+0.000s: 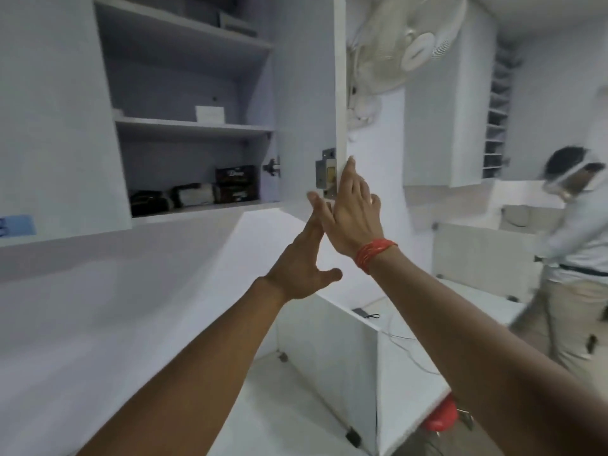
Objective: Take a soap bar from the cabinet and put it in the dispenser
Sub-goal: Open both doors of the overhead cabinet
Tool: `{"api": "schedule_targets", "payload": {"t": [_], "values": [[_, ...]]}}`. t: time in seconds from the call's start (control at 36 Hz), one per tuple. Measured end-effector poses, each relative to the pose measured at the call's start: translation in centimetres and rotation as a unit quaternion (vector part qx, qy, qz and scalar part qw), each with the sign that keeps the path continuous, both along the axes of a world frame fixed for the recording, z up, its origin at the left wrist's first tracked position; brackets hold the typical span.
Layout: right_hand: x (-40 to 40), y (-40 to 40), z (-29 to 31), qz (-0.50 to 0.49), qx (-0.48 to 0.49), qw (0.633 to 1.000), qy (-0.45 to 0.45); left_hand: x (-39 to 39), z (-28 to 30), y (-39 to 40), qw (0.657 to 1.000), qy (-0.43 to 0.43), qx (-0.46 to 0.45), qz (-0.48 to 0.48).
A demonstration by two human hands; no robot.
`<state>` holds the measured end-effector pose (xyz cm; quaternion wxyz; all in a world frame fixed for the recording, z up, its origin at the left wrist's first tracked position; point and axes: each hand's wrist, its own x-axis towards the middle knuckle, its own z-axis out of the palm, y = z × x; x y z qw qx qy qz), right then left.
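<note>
both hands are raised to the free edge of the open cabinet door [306,103]. the right hand [353,212] is flat and unclenched, fingers straight and together, its fingertips [350,162] against the door edge just beside the metal lock [325,176]; it grasps nothing. a red thread band [375,255] circles the right wrist. the left hand [304,258] is also spread loose, thumb out to the side, its fingers reaching up to the bottom corner of the door below the lock, partly hidden behind the right hand; it holds nothing.

inside the cabinet [62,126] there are 3 shelves. the soap boxes [235,184], dark and stacked, sit on the bottom shelf toward the right, beside other dark and white packs [171,199] that are too blurred to make out. one dark box carries pale script that looks like "dove", though it is blurred. a white card [210,113] stands on the middle shelf.

a white wall fan [404,44] hangs behind the door. another person [579,251] stands at the far right, blurred. a red stool [442,416] is low down near the right forearm. the dispenser cannot be picked out.
</note>
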<state>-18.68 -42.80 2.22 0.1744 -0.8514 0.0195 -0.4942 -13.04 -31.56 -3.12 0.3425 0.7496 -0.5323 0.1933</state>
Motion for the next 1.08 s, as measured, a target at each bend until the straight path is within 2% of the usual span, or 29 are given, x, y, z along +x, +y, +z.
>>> {"api": "schedule_targets", "payload": {"t": [0.17, 0.31, 0.39, 0.5, 0.58, 0.64, 0.69, 0.72, 0.78, 0.83, 0.89, 0.94, 1.08], "values": [[0.7, -6.4, -1.2, -0.095, 0.011, 0.995, 0.022, 1.6, 0.4, -5.7, 0.989, -0.007, 0.115, 0.098], [1.6, -11.3, -0.9, -0.124, 0.011, 0.992, 0.031, 3.4, 0.4, -9.9, 0.985, -0.02, 0.135, 0.102], [2.3, -13.3, -1.0, -0.116, 0.013, 0.993, 0.029, 4.0, -0.1, -11.8, 0.983, -0.063, 0.136, 0.11], [2.9, -13.6, -1.3, -0.106, 0.038, 0.994, -0.014, 5.3, -1.1, -12.7, 0.98, -0.128, 0.111, 0.104], [3.5, -10.8, -1.6, -0.154, 0.017, 0.982, -0.112, 6.9, -2.0, -11.3, 0.982, -0.147, 0.084, 0.086], [4.7, -7.5, -1.5, -0.108, -0.037, 0.973, -0.198, 8.8, -1.8, -9.2, 0.984, -0.131, 0.061, 0.108], [6.5, -4.0, -1.3, -0.006, -0.09, 0.971, -0.223, 11.0, -1.3, -6.5, 0.979, -0.128, 0.042, 0.153], [7.8, -2.1, -1.3, 0.062, -0.084, 0.975, -0.196, 12.0, -1.1, -4.7, 0.975, -0.124, 0.03, 0.183], [10.2, 1.4, -1.7, 0.189, -0.01, 0.976, -0.106, 13.9, -0.6, 0.0, 0.962, -0.11, -0.007, 0.25], [13.0, 5.3, -1.7, 0.281, 0.084, 0.955, -0.049, 14.9, 0.1, 5.8, 0.939, -0.104, -0.029, 0.328], [15.9, 9.1, -1.2, 0.334, 0.132, 0.933, -0.015, 15.7, 1.0, 11.6, 0.91, -0.113, -0.037, 0.397], [18.6, 13.4, -0.7, 0.378, 0.14, 0.915, 0.022, 16.5, 1.7, 17.4, 0.886, -0.121, -0.04, 0.446], [23.3, 21.8, 0.7, 0.44, 0.186, 0.874, 0.085, 18.0, 2.5, 26.4, 0.854, -0.113, -0.046, 0.505]]}}
